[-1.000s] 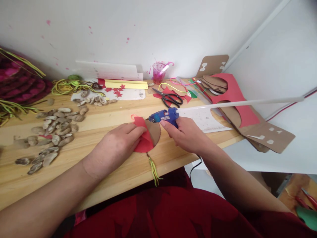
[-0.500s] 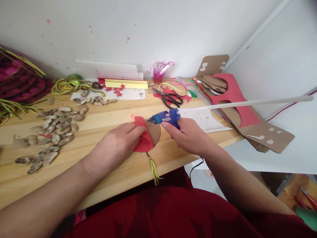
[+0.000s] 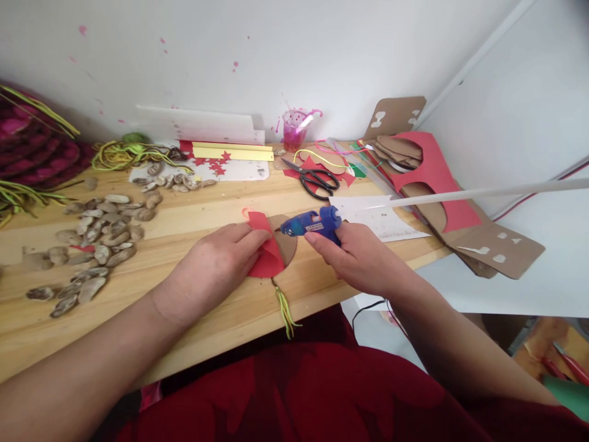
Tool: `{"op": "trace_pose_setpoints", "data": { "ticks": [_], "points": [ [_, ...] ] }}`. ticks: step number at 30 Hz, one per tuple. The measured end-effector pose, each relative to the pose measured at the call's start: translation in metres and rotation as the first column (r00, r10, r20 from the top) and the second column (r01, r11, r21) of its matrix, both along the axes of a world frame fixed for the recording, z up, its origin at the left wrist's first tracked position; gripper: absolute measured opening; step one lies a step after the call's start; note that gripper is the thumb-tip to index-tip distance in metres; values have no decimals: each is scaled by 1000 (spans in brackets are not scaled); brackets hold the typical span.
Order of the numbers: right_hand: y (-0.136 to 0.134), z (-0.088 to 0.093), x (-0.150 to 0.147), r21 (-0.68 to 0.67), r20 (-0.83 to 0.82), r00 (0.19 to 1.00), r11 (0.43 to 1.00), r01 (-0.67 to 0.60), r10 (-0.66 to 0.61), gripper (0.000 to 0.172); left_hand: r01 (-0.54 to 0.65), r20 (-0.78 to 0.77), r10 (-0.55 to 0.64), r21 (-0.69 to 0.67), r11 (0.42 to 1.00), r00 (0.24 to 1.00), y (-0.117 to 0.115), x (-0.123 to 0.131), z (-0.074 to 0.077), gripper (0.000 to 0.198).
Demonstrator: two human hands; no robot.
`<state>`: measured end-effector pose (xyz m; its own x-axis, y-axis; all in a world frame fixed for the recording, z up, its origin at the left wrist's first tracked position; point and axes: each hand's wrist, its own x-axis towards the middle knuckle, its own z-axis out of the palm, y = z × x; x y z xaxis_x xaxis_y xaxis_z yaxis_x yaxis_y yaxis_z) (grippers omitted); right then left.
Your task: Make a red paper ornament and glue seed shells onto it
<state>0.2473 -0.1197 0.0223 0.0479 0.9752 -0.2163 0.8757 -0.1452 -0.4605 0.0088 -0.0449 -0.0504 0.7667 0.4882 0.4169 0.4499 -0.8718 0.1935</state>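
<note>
My right hand (image 3: 356, 255) grips a blue glue gun (image 3: 311, 223) whose nozzle points left at a brown cardboard disc (image 3: 286, 242) on the wooden table (image 3: 207, 319). A long white glue stick (image 3: 483, 193) juts out of the gun's back to the right. My left hand (image 3: 214, 267) lies on the table with its fingers pressed on a folded-back red paper piece (image 3: 264, 258) that covers the disc's left part. Yellow-green threads (image 3: 285, 310) hang from the disc's lower edge over the table's front.
Several pale shells (image 3: 99, 236) lie scattered at the left. Black scissors (image 3: 315, 179), a pink cup (image 3: 293, 130), red stars and yellow strips (image 3: 232, 153) sit at the back. Cut-out red and brown cardboard sheets (image 3: 442, 190) overhang the right edge. Pink woven material (image 3: 32, 153) is far left.
The glue gun and my right hand have shifted slightly right and down, the nozzle now over the disc near the red paper's edge. My left hand has stayed put.
</note>
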Motion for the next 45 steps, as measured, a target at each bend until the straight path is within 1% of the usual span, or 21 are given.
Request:
{"op": "trace_pose_setpoints", "data": {
  "ticks": [4,10,21,25,33,39,45],
  "points": [
    [-5,3,0,21,-21,1000,1000,-17,18,46,-3,-4,3,6,1000,1000,0,1,1,16],
    [-16,3,2,7,-70,997,1000,-29,30,46,-7,-17,8,26,1000,1000,0,1,1,17],
    [-28,7,5,0,-37,997,998,-69,69,46,-24,-13,24,32,999,1000,-1,3,4,23],
    [-31,8,4,-27,-56,996,997,-70,69,46,-41,-31,42,25,999,999,0,3,3,24],
    [-41,12,6,-67,-106,994,997,-47,39,47,-55,-42,58,62,997,997,-1,3,3,24],
    [-44,10,7,-114,-101,994,993,-42,30,48,-48,-29,50,67,997,998,-2,4,3,23],
    [-47,9,9,-99,-71,996,993,-69,62,50,-52,-16,53,57,997,998,-4,4,3,25]
  ]
}}
